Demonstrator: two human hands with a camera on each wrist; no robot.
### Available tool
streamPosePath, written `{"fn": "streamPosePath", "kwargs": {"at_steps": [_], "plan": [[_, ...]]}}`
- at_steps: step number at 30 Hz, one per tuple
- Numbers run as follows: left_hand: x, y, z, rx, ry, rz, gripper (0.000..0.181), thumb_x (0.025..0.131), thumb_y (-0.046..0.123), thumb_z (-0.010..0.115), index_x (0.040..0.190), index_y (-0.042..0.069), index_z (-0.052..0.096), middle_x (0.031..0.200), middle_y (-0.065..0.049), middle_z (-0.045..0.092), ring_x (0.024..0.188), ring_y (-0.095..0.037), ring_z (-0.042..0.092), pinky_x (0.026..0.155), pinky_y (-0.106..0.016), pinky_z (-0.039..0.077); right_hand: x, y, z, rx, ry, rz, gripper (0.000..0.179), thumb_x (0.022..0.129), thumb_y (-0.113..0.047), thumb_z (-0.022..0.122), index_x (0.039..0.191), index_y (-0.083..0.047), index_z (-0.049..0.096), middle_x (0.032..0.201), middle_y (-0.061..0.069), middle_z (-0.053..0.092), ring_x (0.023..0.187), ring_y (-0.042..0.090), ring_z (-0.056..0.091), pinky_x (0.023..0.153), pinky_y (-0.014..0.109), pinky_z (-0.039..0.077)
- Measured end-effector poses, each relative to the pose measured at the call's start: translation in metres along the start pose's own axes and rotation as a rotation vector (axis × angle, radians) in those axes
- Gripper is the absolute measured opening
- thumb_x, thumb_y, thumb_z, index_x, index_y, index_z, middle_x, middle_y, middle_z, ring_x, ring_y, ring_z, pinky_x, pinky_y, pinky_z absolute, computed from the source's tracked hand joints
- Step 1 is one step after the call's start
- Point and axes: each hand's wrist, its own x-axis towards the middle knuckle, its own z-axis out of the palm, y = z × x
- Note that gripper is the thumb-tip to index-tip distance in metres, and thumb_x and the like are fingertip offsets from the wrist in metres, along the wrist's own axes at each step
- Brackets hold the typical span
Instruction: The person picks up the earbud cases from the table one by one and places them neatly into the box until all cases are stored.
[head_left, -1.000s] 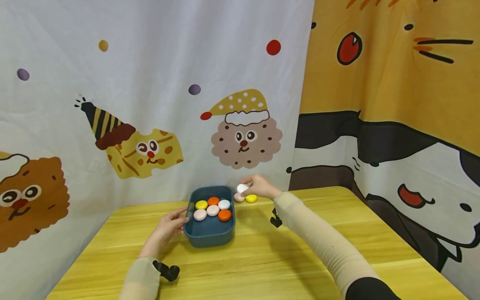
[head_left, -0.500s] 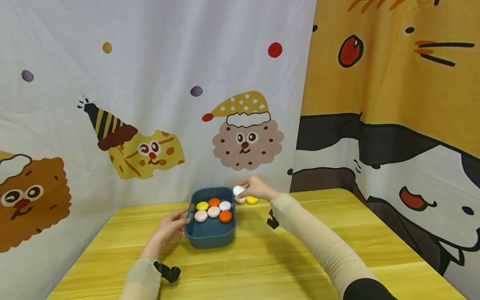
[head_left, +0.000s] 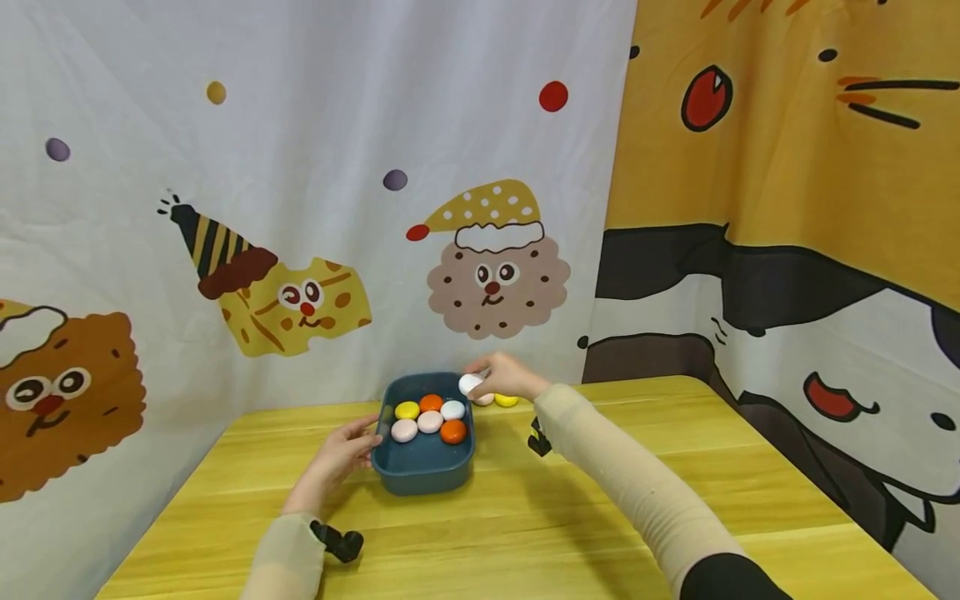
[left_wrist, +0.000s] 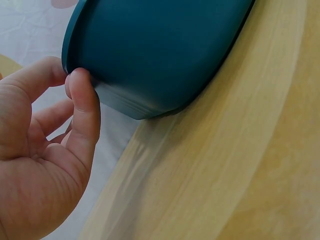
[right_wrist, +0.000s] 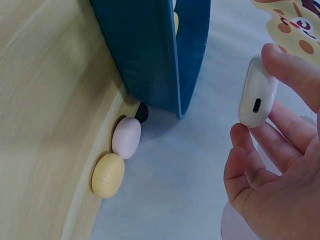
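My right hand pinches a smooth white rounded case, which has a small dark slot in its edge. It is up near the far right corner of a blue rectangular box, overlapping the rim in the head view. In the right wrist view, thumb and fingertips hold the case from opposite sides. My left hand pinches the box's left rim between thumb and finger. Inside the box lie several similar pebble-shaped pieces: a yellow one, a white one, pink ones and orange ones.
On the table, just right of the box, lie a pale pink piece and a yellow piece. A small dark object shows beside them. A printed cloth hangs behind the table's far edge.
My right hand has moved left with the white case, from above the pink and yellow pieces to the box's right rim. My left hand has stayed on the box.
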Motion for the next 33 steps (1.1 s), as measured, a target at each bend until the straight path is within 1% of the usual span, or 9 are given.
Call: {"fn": "streamPosePath", "kwargs": {"at_steps": [5, 15, 20, 22, 25, 29, 33], "plan": [[-0.002, 0.000, 0.001, 0.011, 0.002, 0.004, 0.057, 0.095, 0.005, 0.059, 0.147, -0.003, 0.036, 0.097, -0.012, 0.056, 0.064, -0.013, 0.053, 0.059, -0.027, 0.051, 0.003, 0.000, 0.006, -0.010, -0.018, -0.010, 0.047, 0.078, -0.015, 0.081, 0.122, -0.006, 0.068, 0.117, 0.005, 0.066, 0.095, 0.017, 0.062, 0.080, 0.032, 0.051], [0.001, -0.007, 0.002, -0.010, 0.032, -0.004, 0.056, 0.093, 0.003, 0.060, 0.146, -0.001, 0.041, 0.097, -0.010, 0.056, 0.064, -0.014, 0.052, 0.056, -0.025, 0.049, 0.006, -0.001, 0.015, -0.017, -0.041, 0.003, 0.046, 0.077, -0.017, 0.082, 0.120, -0.009, 0.069, 0.118, 0.005, 0.065, 0.102, 0.021, 0.061, 0.084, 0.034, 0.050], [0.001, -0.006, 0.001, -0.004, 0.028, -0.001, 0.056, 0.094, 0.005, 0.060, 0.146, -0.001, 0.040, 0.099, -0.012, 0.056, 0.065, -0.014, 0.053, 0.057, -0.026, 0.050, 0.007, -0.006, 0.017, -0.020, -0.054, -0.015, 0.047, 0.078, -0.017, 0.081, 0.121, -0.006, 0.068, 0.118, 0.006, 0.065, 0.100, 0.020, 0.061, 0.082, 0.033, 0.051], [0.001, -0.006, 0.001, 0.001, 0.024, -0.001, 0.056, 0.094, 0.006, 0.060, 0.146, -0.001, 0.040, 0.099, -0.011, 0.056, 0.065, -0.014, 0.053, 0.058, -0.026, 0.050, 0.008, -0.006, 0.018, -0.016, -0.062, -0.024, 0.047, 0.078, -0.017, 0.081, 0.121, -0.004, 0.068, 0.118, 0.007, 0.065, 0.099, 0.020, 0.061, 0.081, 0.033, 0.051], [0.001, -0.005, 0.001, 0.002, 0.025, -0.007, 0.056, 0.094, 0.006, 0.060, 0.146, 0.000, 0.040, 0.098, -0.010, 0.056, 0.065, -0.014, 0.052, 0.060, -0.027, 0.051, 0.010, -0.007, 0.020, -0.019, -0.074, -0.030, 0.046, 0.078, -0.017, 0.082, 0.120, -0.004, 0.069, 0.118, 0.007, 0.065, 0.099, 0.020, 0.061, 0.081, 0.032, 0.051], [0.002, -0.005, 0.001, 0.002, 0.033, -0.010, 0.056, 0.094, 0.006, 0.060, 0.146, 0.000, 0.040, 0.095, -0.008, 0.056, 0.065, -0.014, 0.052, 0.060, -0.028, 0.051, 0.014, -0.009, 0.022, -0.039, -0.085, -0.028, 0.044, 0.078, -0.018, 0.082, 0.118, -0.008, 0.070, 0.118, 0.005, 0.066, 0.102, 0.019, 0.060, 0.083, 0.031, 0.050], [0.003, -0.004, 0.001, 0.009, 0.031, -0.003, 0.055, 0.095, 0.005, 0.059, 0.146, 0.000, 0.039, 0.095, -0.008, 0.056, 0.064, -0.014, 0.052, 0.060, -0.027, 0.051, 0.016, -0.011, 0.022, -0.055, -0.099, -0.024, 0.046, 0.079, -0.019, 0.081, 0.121, -0.006, 0.068, 0.119, 0.005, 0.065, 0.106, 0.021, 0.059, 0.086, 0.033, 0.049]]}}
